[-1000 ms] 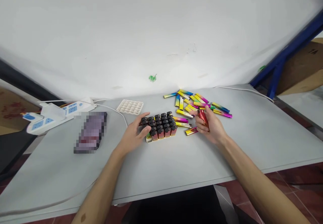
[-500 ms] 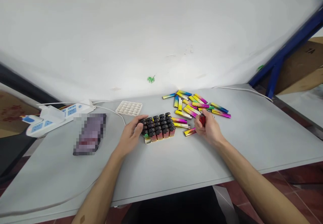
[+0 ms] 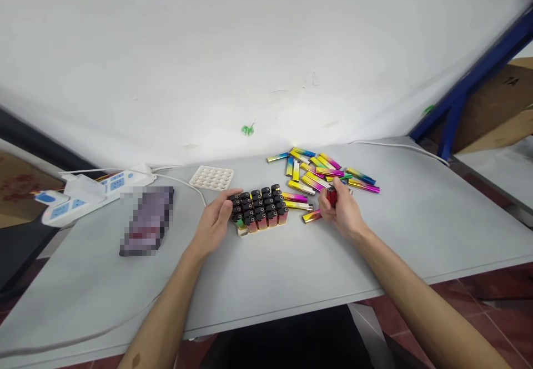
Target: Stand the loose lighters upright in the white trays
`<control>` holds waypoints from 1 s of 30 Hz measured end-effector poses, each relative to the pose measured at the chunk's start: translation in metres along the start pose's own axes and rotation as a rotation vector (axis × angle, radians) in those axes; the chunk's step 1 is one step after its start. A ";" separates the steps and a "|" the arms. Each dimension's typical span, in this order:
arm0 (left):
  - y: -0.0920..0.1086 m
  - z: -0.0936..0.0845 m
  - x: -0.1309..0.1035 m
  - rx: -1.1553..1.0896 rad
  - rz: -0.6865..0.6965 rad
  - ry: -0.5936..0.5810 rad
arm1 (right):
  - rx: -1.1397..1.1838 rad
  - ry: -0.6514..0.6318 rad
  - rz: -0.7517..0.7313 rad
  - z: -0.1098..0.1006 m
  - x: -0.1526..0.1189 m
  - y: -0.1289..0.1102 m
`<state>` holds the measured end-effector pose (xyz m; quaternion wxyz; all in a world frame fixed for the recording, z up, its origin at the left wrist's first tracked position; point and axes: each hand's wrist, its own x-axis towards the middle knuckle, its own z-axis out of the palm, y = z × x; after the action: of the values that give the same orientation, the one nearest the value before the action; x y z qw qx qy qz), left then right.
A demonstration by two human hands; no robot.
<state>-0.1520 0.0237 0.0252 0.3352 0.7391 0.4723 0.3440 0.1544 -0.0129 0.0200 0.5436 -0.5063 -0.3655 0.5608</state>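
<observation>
Black-topped lighters point(image 3: 260, 209) stand upright in close rows in a pale tray point(image 3: 266, 231), with one bare slot at its front left corner. My left hand point(image 3: 214, 219) is curved against the left side of this block, its fingers reaching round the back corner and partly hidden. To the right, my right hand point(image 3: 341, 208) is closed around a red lighter point(image 3: 332, 196), of which only a part shows between thumb and fingers. Shiny multicoloured metallic sleeves point(image 3: 314, 183) lie scattered just beyond and left of that hand.
A second pale tray with round hollows point(image 3: 211, 178) lies behind my left hand. On the left are a blurred-out dark object point(image 3: 147, 222), a white power strip point(image 3: 100, 191) and a white cable point(image 3: 197, 188). The wall point(image 3: 266, 69) bounds the table's back.
Both hands keep nearly the same pose. The whole view has shifted very slightly; the tray of lighters and the loose sleeves stay where they were on the table.
</observation>
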 end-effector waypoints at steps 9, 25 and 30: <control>-0.010 0.002 0.000 0.061 0.068 0.043 | -0.028 -0.036 -0.021 -0.003 0.002 0.006; 0.068 0.043 -0.065 0.178 0.382 0.319 | -0.545 -0.237 -0.509 0.043 -0.060 -0.003; 0.065 0.065 -0.089 -0.266 -0.022 0.203 | -0.499 -0.334 -0.551 0.069 -0.082 0.016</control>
<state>-0.0959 -0.0912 0.0266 0.3843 0.6445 0.4619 0.4728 0.0754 -0.0855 0.0337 0.4671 -0.4080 -0.6956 0.3627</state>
